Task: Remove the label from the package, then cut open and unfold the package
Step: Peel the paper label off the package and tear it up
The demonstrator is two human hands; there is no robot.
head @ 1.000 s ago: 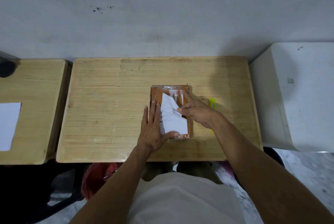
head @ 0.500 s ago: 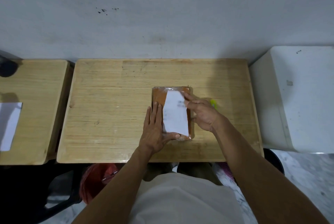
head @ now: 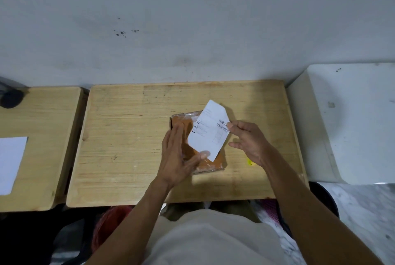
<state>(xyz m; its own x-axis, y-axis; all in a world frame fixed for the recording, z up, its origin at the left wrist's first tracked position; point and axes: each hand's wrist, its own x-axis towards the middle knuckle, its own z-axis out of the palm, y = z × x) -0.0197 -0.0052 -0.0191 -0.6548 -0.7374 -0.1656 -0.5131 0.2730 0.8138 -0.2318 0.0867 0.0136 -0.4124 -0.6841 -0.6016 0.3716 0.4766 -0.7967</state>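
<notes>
An orange-brown package (head: 183, 122) wrapped in clear tape lies flat near the middle of the wooden desk (head: 128, 136). My left hand (head: 178, 155) presses flat on its left side, thumb on the near part. A white printed label (head: 210, 131) with barcodes is lifted and tilted above the package. My right hand (head: 248, 139) pinches the label's right edge between thumb and forefinger. The label's near corner sits by my left thumb; whether it still sticks to the package I cannot tell.
A yellow object (head: 250, 162) lies on the desk, mostly hidden under my right wrist. A second wooden desk (head: 42, 136) at left carries a white sheet (head: 10, 162). A white block (head: 346, 123) stands to the right. The wall runs behind the desks.
The label lay along the package half a second ago; now my right hand has pulled it up and to the right, exposing the orange surface. My left hand stays pressed on the package.
</notes>
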